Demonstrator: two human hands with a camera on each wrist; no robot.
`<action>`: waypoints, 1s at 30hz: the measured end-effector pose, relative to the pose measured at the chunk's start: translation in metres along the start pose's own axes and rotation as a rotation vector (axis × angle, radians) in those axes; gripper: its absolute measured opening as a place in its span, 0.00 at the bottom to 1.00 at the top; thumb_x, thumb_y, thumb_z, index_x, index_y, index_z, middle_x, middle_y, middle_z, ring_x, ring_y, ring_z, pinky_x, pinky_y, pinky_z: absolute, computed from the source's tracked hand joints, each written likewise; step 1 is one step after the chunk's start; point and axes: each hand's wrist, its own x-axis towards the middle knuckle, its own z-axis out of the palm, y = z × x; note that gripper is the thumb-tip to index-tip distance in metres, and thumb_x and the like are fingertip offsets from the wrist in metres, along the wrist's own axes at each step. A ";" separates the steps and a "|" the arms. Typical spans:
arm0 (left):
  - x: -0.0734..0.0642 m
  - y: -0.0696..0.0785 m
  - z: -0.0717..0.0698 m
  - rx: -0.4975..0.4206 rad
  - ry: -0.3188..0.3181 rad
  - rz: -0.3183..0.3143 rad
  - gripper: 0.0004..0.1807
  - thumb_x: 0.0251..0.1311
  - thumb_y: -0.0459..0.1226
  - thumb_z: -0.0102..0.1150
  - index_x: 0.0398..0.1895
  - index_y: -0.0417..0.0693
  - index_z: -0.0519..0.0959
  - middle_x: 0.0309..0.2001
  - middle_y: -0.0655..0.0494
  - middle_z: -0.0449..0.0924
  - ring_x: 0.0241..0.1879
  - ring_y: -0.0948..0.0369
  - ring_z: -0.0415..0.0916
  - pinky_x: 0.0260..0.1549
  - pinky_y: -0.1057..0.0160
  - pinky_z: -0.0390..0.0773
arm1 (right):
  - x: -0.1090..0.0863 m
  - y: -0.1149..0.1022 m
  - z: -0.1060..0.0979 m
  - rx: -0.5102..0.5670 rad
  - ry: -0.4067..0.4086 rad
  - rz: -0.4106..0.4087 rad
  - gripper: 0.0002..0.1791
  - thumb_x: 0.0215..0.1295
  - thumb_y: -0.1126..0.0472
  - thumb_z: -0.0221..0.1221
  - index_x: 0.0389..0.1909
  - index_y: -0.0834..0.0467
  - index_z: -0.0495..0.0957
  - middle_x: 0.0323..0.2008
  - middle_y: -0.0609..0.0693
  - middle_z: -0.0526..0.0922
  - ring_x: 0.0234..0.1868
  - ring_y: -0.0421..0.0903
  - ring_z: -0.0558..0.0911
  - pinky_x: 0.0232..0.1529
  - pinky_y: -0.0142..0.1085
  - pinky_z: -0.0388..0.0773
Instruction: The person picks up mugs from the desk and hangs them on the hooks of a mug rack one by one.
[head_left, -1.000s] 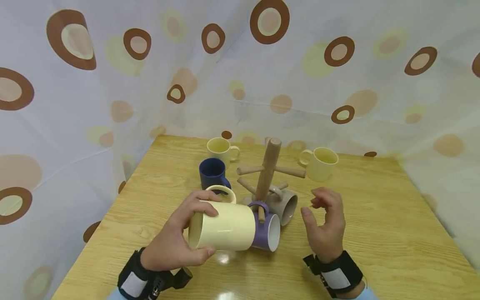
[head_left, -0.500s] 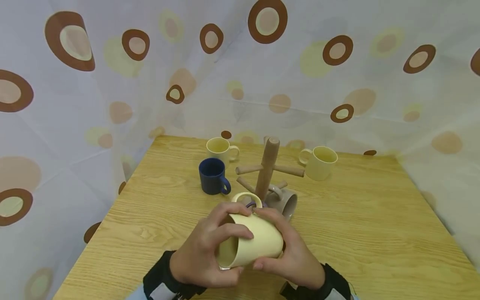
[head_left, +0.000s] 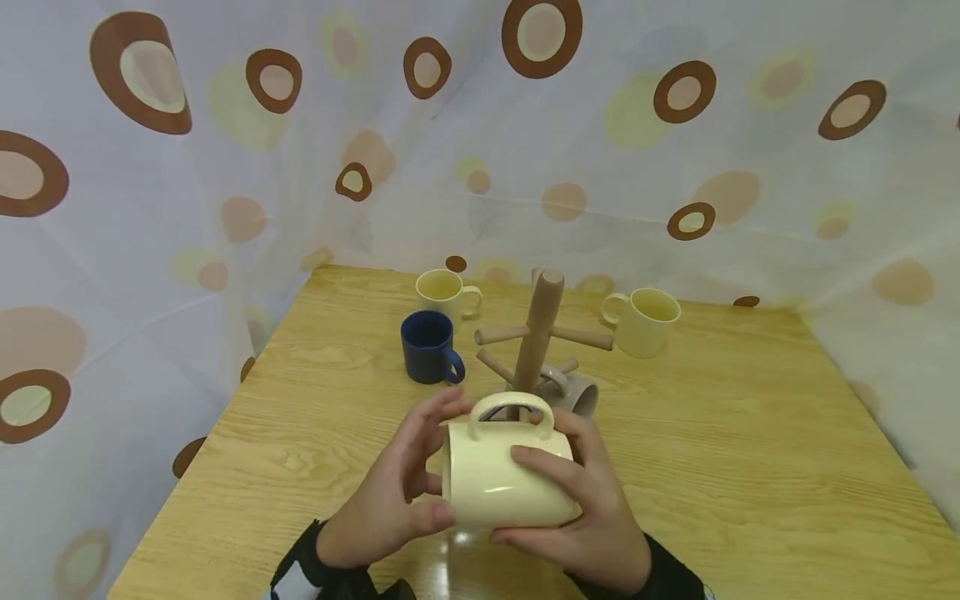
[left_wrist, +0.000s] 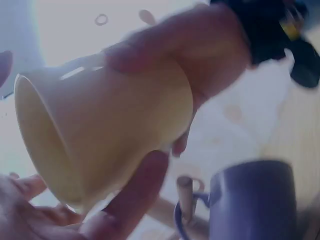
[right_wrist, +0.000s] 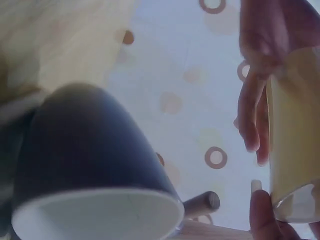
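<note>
A pale yellow mug (head_left: 502, 479) lies sideways between both hands, its handle upward and its mouth toward the left. My right hand (head_left: 592, 508) grips the base end, fingers in front on the wall and thumb underneath. Around the mouth, my left hand (head_left: 390, 492) is loosely spread, with the thumb at the rim. Just behind rises a wooden mug tree (head_left: 538, 329) with bare upper pegs. A purple mug (left_wrist: 252, 200) hangs from one lower peg, mostly hidden by the yellow mug in the head view. Another lower peg bears a greyish-beige mug (head_left: 581, 393), partly covered.
Left of the tree stands a dark blue mug (head_left: 427, 354), with an upright yellow mug (head_left: 441, 292) behind it. One more yellow mug (head_left: 647, 325) stands at the back right. A patterned curtain (head_left: 480, 150) borders the wooden table (head_left: 750, 450).
My right hand has come in from the right and taken hold of the yellow mug's base end. The mug has turned, bringing its handle nearer the viewer. My left hand's hold has loosened.
</note>
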 end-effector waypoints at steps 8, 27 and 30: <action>-0.002 -0.005 -0.003 -0.053 0.084 -0.092 0.33 0.51 0.28 0.61 0.62 0.38 0.61 0.55 0.40 0.67 0.47 0.46 0.72 0.40 0.59 0.82 | 0.013 -0.004 0.004 -0.207 -0.086 -0.178 0.29 0.45 0.52 0.72 0.47 0.62 0.78 0.54 0.72 0.66 0.55 0.60 0.68 0.57 0.37 0.68; 0.007 -0.037 -0.062 0.640 0.560 -0.269 0.32 0.48 0.44 0.70 0.57 0.54 0.69 0.60 0.49 0.66 0.58 0.54 0.59 0.54 0.41 0.63 | -0.003 0.005 -0.020 -0.062 0.175 -0.122 0.13 0.56 0.65 0.61 0.36 0.72 0.77 0.51 0.72 0.68 0.54 0.58 0.71 0.55 0.33 0.73; 0.014 -0.045 -0.061 0.730 0.561 -0.279 0.32 0.45 0.46 0.71 0.55 0.54 0.71 0.57 0.51 0.68 0.56 0.55 0.62 0.52 0.42 0.67 | -0.009 0.006 -0.020 -0.039 0.202 -0.132 0.11 0.55 0.67 0.61 0.34 0.72 0.76 0.50 0.73 0.69 0.53 0.58 0.71 0.54 0.34 0.74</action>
